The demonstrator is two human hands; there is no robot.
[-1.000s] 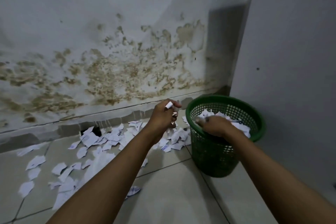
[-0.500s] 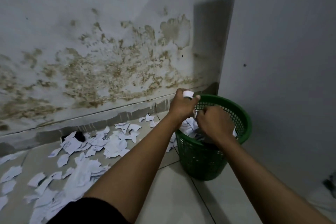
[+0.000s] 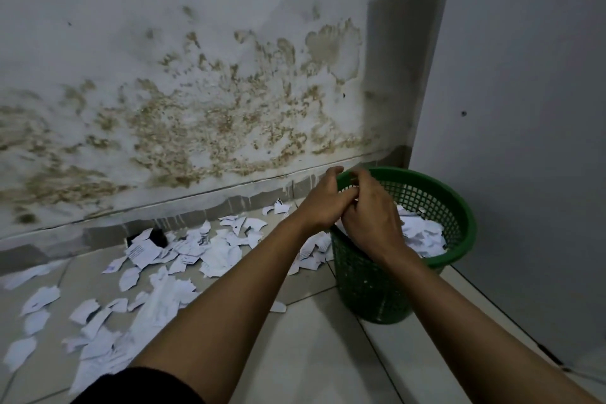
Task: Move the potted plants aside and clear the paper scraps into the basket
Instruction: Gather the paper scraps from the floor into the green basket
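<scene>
Both hands meet over the green basket point(image 3: 459, 216): left hand point(image 3: 323, 203) and right hand point(image 3: 370, 216) curled together, grip contents hidden; paper scraps point(image 3: 183, 252) litter the floor.

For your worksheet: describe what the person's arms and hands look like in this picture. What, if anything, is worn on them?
Both forearms are bare. The left hand and right hand show no gloves, rings or watch. A bit of black fabric, perhaps a sleeve, shows at the bottom edge by the left arm.
</scene>
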